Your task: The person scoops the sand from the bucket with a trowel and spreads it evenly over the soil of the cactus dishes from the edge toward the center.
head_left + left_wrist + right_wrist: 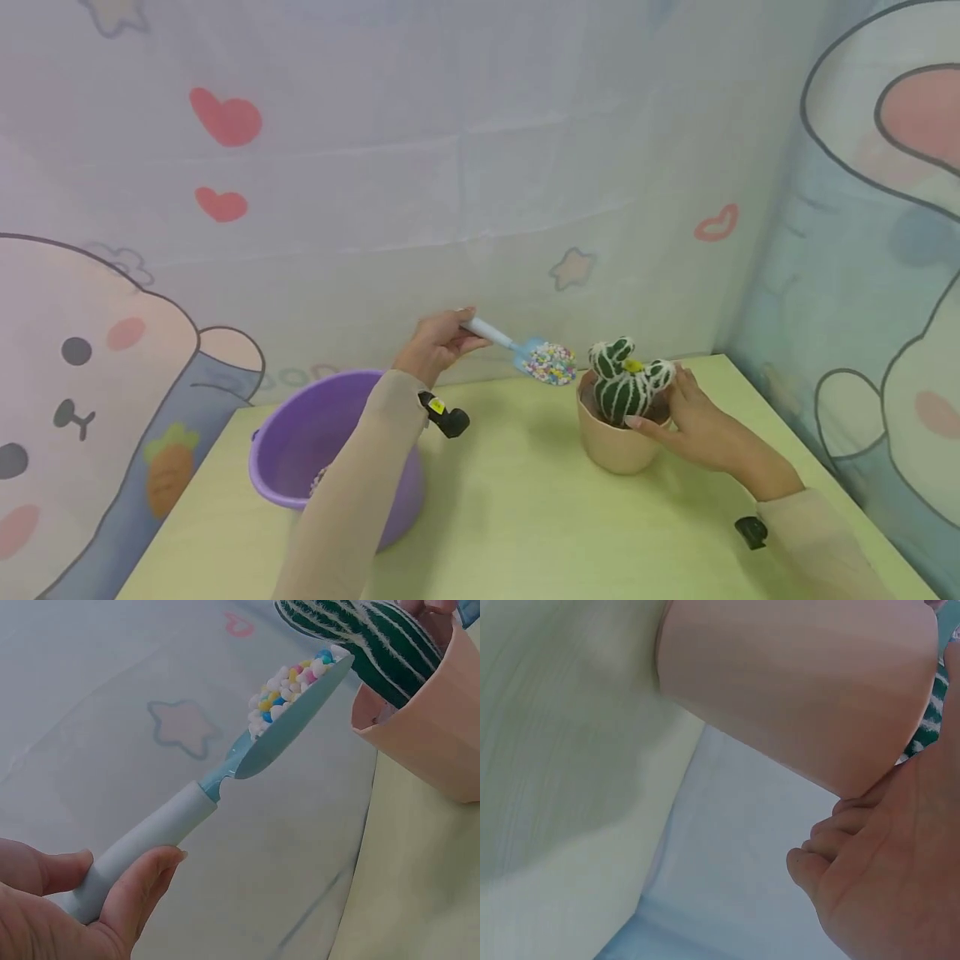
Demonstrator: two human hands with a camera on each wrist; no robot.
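My left hand (441, 340) grips the white handle of a small toy shovel (489, 332). Its light blue blade carries a heap of multicoloured pellets (552, 364), and the blade tip reaches close to the pot's left rim. A knitted green cactus (622, 398) with white stripes and a yellow flower leans inside a peach flowerpot (618, 450) on the table. My right hand (701, 429) holds the cactus at its right side, thumb across its lower front and fingers behind it at the rim. In the right wrist view those fingers (847, 819) show beside the pot; the thumb is hidden.
A purple bucket (411, 500) stands at the left of the table (517, 517), partly behind my left forearm, with some pellets (318, 478) inside. A cloth backdrop (420, 208) with printed cartoon figures hangs close behind the table and along the right side.
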